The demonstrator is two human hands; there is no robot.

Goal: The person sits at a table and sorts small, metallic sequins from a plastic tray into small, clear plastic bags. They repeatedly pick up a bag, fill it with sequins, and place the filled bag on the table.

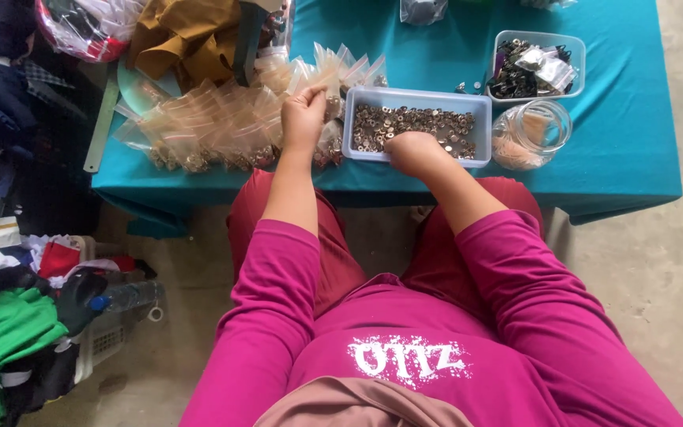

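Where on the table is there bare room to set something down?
Bare teal cloth lies right of the glass jar and dark-parts tray, toward the table edge, and behind the button tray. Crowded: the pile of small bags around the left hand.

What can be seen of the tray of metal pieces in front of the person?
The tray is a shallow rectangular tub of pale, translucent-looking plastic, lying flat near the front edge of the teal-covered table. Small dull-metal round pieces cover its bottom. The right hand reaches into its near side; small clear bags lie to its left.
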